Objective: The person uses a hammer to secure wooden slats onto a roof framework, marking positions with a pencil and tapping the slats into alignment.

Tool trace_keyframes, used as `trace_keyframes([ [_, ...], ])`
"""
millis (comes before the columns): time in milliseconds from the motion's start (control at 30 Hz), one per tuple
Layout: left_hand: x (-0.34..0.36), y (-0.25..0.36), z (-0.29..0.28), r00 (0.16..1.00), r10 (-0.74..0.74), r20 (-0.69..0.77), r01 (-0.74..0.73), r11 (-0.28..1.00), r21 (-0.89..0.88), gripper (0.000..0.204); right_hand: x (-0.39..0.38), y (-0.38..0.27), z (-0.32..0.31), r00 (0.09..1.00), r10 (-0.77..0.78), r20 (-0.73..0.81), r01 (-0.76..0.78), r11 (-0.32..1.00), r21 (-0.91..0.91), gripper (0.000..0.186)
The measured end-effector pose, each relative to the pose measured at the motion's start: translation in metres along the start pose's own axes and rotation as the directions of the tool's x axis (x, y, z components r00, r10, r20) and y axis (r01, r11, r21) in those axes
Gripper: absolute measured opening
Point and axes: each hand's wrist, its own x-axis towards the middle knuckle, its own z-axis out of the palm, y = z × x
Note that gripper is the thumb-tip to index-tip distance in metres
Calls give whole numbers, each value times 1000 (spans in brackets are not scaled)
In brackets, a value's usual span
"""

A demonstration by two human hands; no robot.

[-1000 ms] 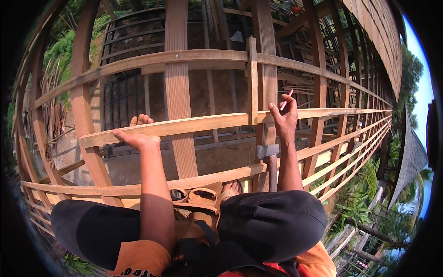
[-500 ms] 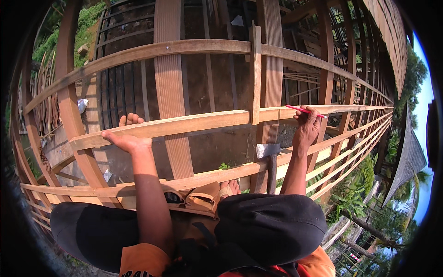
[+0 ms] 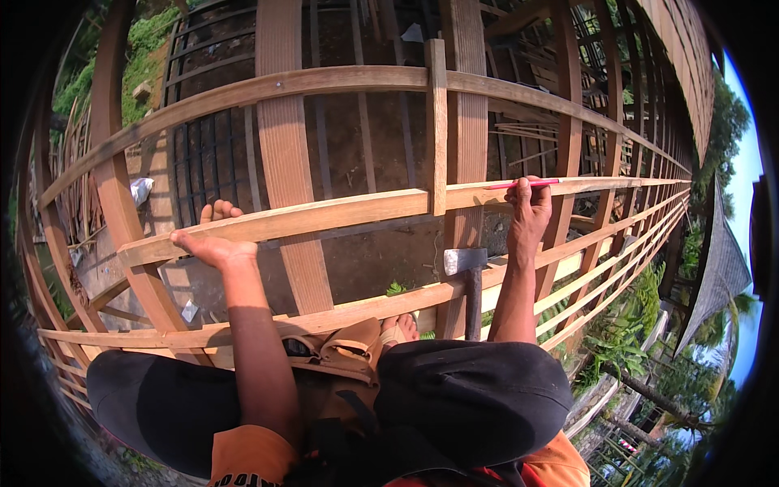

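My left hand point(image 3: 213, 239) grips the left end of a pale wooden batten point(image 3: 349, 210), thumb on the near face and fingertips beyond it. My right hand point(image 3: 527, 213) pinches a red pencil point(image 3: 545, 182) held almost level against that batten, right of an upright wooden stick point(image 3: 436, 122) that crosses the battens. Below, a tool with a metal hatchet-like head point(image 3: 465, 261) and dark handle rests on the lower batten point(image 3: 377, 301). A tan leather tool pouch point(image 3: 345, 354) lies between my legs, beside my sandalled foot point(image 3: 400, 328).
I squat on an open timber frame of wide rafters point(image 3: 280, 146) and long battens. Far below lie dark soil, a black metal grid point(image 3: 195, 154), lumber and a white bag point(image 3: 139, 191). A shingled roof edge point(image 3: 677, 65) rises at upper right; plants and another roof are at right.
My right hand has moved rightward and tilted the pencil from upright to lying along the batten. My left hand keeps its grip; the whole view has shifted slightly.
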Motion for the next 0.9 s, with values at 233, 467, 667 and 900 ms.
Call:
trace_keyframes([
  [233,0,1,0,1000,-12,15,12,1000,0,88,15,2,6,999,-24,44,29,994,-109,16],
  [467,1,0,0,1000,-9,12,8,1000,16,87,25,16,22,992,-62,111,94,945,-313,19],
  [667,5,-1,-3,999,6,34,-8,999,46,93,25,16,23,979,16,206,66,920,-387,14],
  [900,3,1,0,1000,10,3,-10,999,37,92,25,12,25,976,38,217,40,938,-344,18],
])
